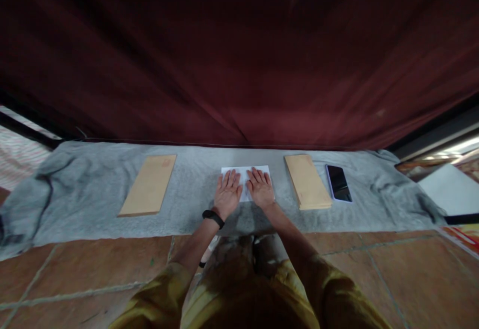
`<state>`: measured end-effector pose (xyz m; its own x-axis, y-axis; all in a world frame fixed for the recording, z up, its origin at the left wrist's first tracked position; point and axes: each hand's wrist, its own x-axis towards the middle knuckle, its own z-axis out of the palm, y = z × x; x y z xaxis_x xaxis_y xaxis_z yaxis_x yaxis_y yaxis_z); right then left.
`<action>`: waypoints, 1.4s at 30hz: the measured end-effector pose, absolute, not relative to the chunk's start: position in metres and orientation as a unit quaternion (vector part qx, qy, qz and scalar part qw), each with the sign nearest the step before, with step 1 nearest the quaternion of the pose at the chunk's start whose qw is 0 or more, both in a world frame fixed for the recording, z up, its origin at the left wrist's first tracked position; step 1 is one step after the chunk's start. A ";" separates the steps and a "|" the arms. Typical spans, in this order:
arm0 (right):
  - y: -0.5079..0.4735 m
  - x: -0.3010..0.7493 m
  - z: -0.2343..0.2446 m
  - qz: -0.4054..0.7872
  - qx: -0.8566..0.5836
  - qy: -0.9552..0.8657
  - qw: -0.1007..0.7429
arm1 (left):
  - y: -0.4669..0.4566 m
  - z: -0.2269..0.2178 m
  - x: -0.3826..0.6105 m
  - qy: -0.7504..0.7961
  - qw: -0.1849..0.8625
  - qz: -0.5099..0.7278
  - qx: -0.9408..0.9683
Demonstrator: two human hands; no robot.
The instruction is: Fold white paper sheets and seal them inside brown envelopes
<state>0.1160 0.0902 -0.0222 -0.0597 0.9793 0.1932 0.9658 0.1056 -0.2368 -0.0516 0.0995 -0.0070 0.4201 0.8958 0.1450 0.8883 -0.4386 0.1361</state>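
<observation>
My left hand (227, 192) and my right hand (259, 187) lie flat side by side, fingers stretched out, pressing on a white folded sheet of paper (244, 173) on a grey cloth (93, 194). A black band is on my left wrist. A brown envelope (148, 185) lies on the cloth to the left of my hands. A stack of brown envelopes (307, 181) lies to the right.
A dark phone (339, 183) lies right of the envelope stack. A dark red curtain (239, 60) hangs behind the cloth. Brown floor tiles (93, 269) run in front. White sheets (451, 189) sit at the far right.
</observation>
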 end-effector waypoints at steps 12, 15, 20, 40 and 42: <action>0.091 0.116 -0.021 0.033 -0.668 -0.732 0.130 | 0.116 -0.017 -0.024 0.506 0.054 0.111 0.854; 0.091 0.116 -0.022 0.032 -0.670 -0.729 0.139 | 0.119 -0.018 -0.030 0.516 0.045 0.106 0.849; 0.089 0.119 -0.025 0.017 -0.679 -0.716 0.163 | 0.119 -0.018 -0.039 0.537 0.028 0.103 0.837; 0.067 0.162 -0.026 -0.004 -0.724 -0.671 0.160 | 0.110 -0.023 -0.084 0.591 0.022 0.103 0.800; 0.064 0.166 -0.028 -0.009 -0.727 -0.664 0.171 | 0.109 -0.023 -0.088 0.596 0.030 0.117 0.794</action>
